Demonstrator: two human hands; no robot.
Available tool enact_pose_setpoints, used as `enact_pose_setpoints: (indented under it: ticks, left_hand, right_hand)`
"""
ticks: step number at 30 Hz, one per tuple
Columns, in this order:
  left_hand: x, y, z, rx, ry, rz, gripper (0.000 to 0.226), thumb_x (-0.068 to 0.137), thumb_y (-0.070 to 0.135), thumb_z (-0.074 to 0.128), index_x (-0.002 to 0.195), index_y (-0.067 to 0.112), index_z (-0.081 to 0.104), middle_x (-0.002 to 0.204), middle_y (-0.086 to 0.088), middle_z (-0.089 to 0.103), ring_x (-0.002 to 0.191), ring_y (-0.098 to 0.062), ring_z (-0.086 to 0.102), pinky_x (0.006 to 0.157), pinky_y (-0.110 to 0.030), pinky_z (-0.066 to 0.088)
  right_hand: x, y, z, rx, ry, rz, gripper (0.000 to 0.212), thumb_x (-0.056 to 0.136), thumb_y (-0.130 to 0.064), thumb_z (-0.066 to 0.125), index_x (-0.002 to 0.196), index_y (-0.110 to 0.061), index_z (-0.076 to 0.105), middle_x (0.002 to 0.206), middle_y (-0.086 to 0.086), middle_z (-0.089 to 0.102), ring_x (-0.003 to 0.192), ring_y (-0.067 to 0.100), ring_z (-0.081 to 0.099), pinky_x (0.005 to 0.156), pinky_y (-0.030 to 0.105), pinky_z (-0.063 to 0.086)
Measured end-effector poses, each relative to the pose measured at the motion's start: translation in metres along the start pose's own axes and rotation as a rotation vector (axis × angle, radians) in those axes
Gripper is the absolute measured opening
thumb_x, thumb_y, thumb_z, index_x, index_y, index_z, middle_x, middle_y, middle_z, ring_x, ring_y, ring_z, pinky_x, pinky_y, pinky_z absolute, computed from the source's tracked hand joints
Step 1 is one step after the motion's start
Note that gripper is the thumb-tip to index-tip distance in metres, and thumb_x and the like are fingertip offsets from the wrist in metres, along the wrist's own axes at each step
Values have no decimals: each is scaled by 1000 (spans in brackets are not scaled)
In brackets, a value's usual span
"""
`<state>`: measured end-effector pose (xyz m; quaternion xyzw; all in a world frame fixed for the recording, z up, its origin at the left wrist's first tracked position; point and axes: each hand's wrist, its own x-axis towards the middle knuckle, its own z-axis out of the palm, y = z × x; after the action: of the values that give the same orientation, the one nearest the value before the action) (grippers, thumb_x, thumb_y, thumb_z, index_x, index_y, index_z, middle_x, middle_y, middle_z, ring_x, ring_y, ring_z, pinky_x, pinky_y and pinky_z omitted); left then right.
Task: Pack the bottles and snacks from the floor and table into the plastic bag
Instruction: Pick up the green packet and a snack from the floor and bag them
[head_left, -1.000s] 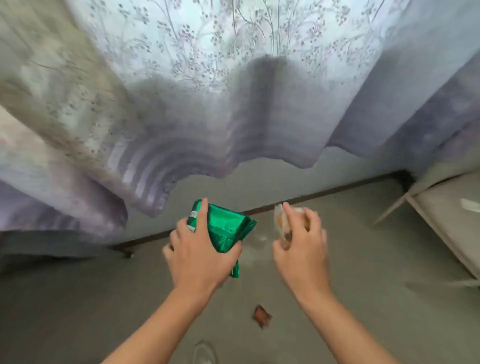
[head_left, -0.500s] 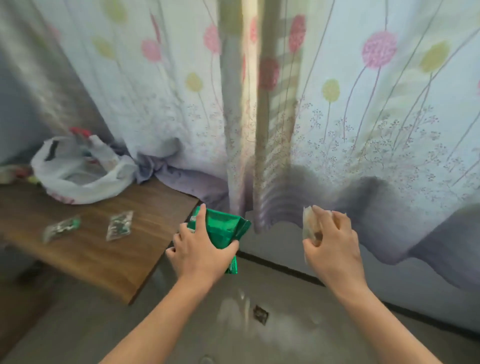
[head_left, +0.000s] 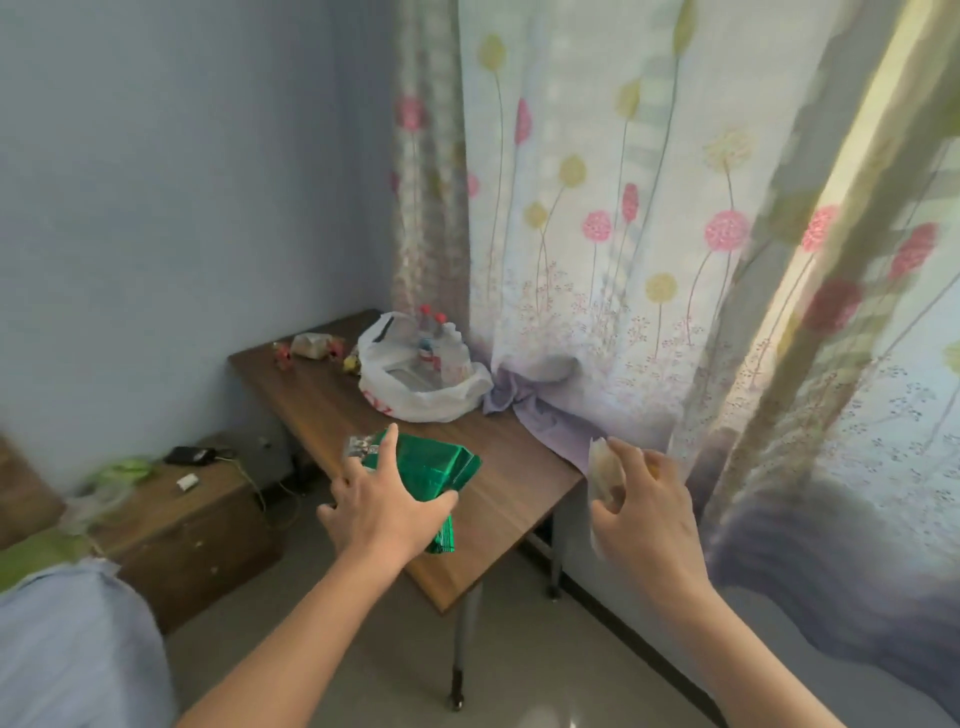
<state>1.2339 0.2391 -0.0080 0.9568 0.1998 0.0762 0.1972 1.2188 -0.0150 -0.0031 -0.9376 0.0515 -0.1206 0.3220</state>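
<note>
My left hand (head_left: 382, 512) grips a shiny green snack packet (head_left: 434, 467) over the near end of the wooden table (head_left: 498, 514). My right hand (head_left: 644, 512) holds a small pale clear-wrapped snack (head_left: 602, 475) just off the table's right edge. A white plastic bag (head_left: 421, 384) stands open at the table's far end, with red-capped bottles (head_left: 434, 338) upright inside it. Loose snacks (head_left: 311, 347) lie beyond the bag at the far corner. A small packet (head_left: 358, 445) peeks out from behind my left hand.
A flowered curtain (head_left: 649, 234) hangs along the right, its hem bunched on the table beside the bag. A low wooden cabinet (head_left: 192, 525) with a dark device and cable stands left of the table. Blue fabric (head_left: 72, 649) fills the lower left corner.
My view has swung up and left from the floor to the table. Both hands still hold their snacks and have come over the table's near end, closer to the bag.
</note>
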Motion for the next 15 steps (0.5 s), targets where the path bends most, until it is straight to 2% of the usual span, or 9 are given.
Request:
enact_pose_setpoints:
  ticks: [5, 15]
  left_hand:
    - [52, -56, -31, 5, 23, 1, 112, 72, 83, 61, 159, 42, 4, 146, -13, 41, 130, -34, 45, 103, -50, 39]
    - [164, -148, -91, 17, 38, 79, 112, 74, 84, 61, 159, 41, 3, 147, -13, 41, 131, -33, 46, 103, -51, 41]
  right_hand:
    - [9, -72, 57, -10, -14, -15, 68, 88, -20, 63, 150, -38, 41, 145, 3, 41, 124, 35, 47, 97, 45, 48]
    - [41, -194, 143, -25, 22, 21, 69, 87, -22, 66, 151, -33, 40, 145, 7, 41, 123, 35, 46, 96, 45, 47]
